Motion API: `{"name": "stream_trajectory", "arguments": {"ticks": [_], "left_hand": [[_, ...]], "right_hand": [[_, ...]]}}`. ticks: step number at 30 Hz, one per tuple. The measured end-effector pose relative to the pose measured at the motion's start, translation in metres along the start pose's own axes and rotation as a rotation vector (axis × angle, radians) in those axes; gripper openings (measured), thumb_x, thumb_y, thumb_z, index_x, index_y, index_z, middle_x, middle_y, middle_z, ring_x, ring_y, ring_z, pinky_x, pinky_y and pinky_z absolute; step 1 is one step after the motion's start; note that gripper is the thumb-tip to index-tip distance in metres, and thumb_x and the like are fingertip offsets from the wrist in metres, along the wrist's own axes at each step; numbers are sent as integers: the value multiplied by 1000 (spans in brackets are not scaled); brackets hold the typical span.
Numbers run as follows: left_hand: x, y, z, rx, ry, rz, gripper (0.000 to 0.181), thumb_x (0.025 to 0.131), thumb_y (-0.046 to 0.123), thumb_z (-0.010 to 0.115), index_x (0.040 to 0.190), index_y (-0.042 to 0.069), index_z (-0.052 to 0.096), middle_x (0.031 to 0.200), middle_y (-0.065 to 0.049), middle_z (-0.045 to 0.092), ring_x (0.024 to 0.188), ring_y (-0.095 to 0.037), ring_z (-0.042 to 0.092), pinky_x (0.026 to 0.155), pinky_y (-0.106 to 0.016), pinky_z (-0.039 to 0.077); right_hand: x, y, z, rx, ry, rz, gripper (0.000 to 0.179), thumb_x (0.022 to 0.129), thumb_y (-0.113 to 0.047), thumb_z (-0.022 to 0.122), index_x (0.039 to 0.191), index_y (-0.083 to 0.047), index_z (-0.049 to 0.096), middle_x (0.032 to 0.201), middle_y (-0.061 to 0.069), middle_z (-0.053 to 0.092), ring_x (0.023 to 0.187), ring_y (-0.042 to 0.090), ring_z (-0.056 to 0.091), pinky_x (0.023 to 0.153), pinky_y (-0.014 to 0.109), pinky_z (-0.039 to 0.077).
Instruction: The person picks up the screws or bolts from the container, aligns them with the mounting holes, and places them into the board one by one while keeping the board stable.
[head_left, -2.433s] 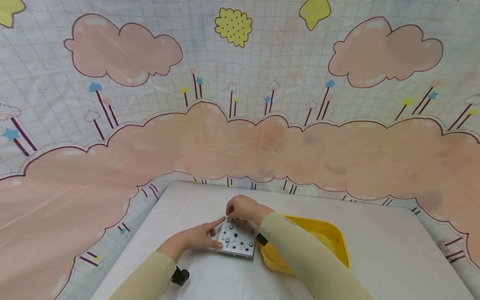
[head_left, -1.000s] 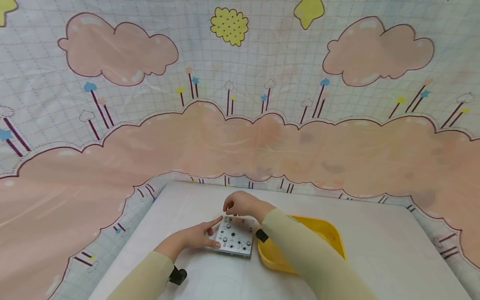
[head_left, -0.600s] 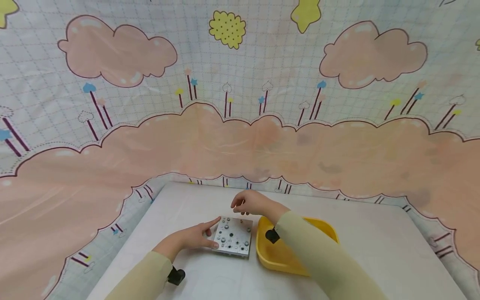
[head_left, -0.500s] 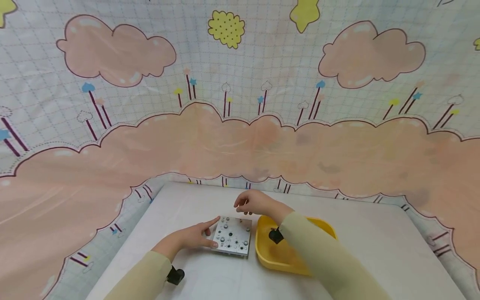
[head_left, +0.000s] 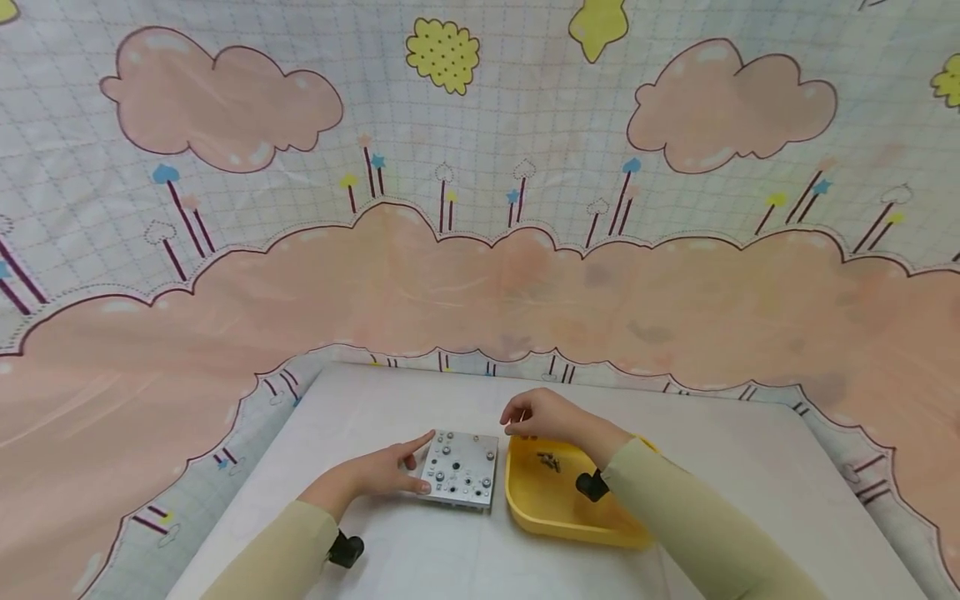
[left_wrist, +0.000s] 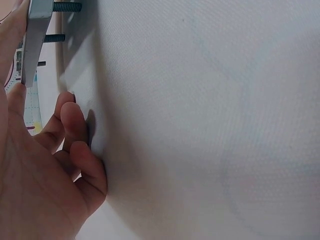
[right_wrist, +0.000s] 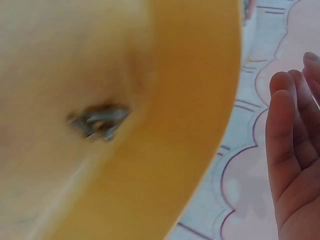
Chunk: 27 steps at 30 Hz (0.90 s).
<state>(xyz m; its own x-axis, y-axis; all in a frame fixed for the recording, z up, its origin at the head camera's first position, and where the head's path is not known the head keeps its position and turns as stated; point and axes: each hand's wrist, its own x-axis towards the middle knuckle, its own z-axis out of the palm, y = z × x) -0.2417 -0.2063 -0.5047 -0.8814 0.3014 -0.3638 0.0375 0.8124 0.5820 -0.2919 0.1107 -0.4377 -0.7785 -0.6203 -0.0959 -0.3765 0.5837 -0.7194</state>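
A square metal plate (head_left: 471,457) with bolt heads and dark holes lies on the white table. Threaded bolts (left_wrist: 66,7) stick out of its underside in the left wrist view. My left hand (head_left: 378,472) holds the plate's left side, index fingertip at the far corner and thumb on the near one; its other fingers curl below. Over the far rim of a yellow tray (head_left: 558,529) hovers my right hand (head_left: 551,414), fingers loosely bent and nothing visible in them. Several small screws (head_left: 549,461) lie in a heap inside the tray, blurred in the right wrist view.
The tray stands just right of the plate, a narrow gap between them. A patterned cloth backdrop (head_left: 480,300) rises behind the table's far edge. White table surface (head_left: 420,550) extends in front of the plate.
My right hand has left the plate's far left corner, lifted, and moved right to above the tray. The screws in the tray have come into view. My left hand stays at the plate.
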Motion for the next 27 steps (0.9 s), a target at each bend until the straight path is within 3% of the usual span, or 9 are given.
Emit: {"name": "stream_trajectory", "arguments": {"ticks": [12,20,27], "left_hand": [[-2,2,-2,-26,-16,8,98,77,48,82,157,33,28,106,0,49,93,-20,47,81,-42,39],[-1,1,-1,-21,-14,1,98,77,49,81,157,33,27,105,0,49,91,-20,47,81,-41,39],[0,-1,0,-31,-13,13,99,76,50,81,157,33,27,105,0,49,89,-19,47,79,-40,38]], "right_hand": [[-47,42,-5,-35,-12,48,9,92,-11,71,98,-6,73,80,0,65,66,14,58,59,27,49],[-54,61,-4,-65,-23,66,3,91,-10,72,94,-9,72,76,0,63,63,14,57,57,28,49],[-51,71,1,-180,-83,74,10,90,-7,70,95,-16,72,79,-6,61,70,13,56,64,29,49]]}}
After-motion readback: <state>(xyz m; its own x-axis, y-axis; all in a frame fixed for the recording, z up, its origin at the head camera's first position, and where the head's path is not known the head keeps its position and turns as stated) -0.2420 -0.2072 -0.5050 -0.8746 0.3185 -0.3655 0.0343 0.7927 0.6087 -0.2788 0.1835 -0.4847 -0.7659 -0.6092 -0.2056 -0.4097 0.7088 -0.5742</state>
